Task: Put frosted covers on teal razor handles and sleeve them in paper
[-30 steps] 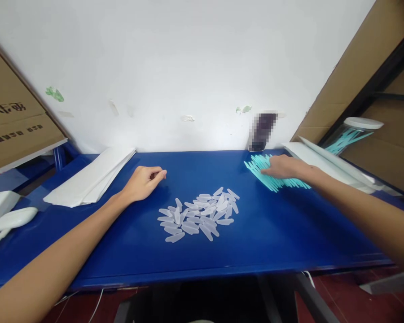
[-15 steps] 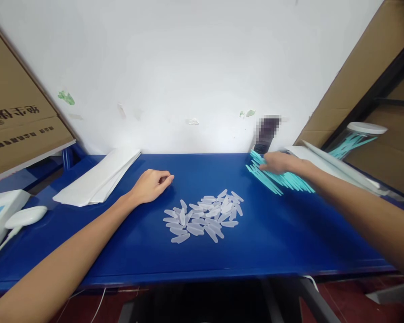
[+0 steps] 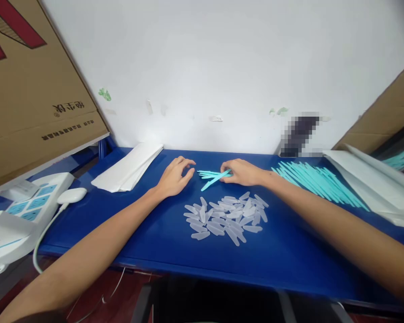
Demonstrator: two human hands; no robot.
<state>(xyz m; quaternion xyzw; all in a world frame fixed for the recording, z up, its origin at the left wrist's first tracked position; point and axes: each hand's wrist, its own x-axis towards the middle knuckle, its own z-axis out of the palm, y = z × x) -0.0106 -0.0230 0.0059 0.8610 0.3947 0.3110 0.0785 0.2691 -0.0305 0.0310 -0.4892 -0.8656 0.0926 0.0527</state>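
Observation:
My right hand [image 3: 239,172] is closed round the ends of several thin turquoise eyebrow razors [image 3: 211,178], which point left, one crossing the others. My left hand [image 3: 177,176] is just left of their tips, thumb and fingers apart, holding nothing. In front of both hands lies a loose pile of small translucent white blade covers [image 3: 227,216]. Farther right, behind my right forearm, many more turquoise eyebrow razors [image 3: 318,183] are laid side by side in a slanted heap.
Folded white paper bags [image 3: 128,168] lie on the blue table [image 3: 161,237] at the left. A power strip [image 3: 37,202] with a plugged-in white charger [image 3: 72,195] is at the left edge. More white sheets [image 3: 373,179] lie right. Cardboard [image 3: 54,89] and a wall [image 3: 202,67] bound the table.
My right hand has moved left from the razor heap to the table's middle, bringing several razors. My left hand has opened from a loose curl. The view has swung left.

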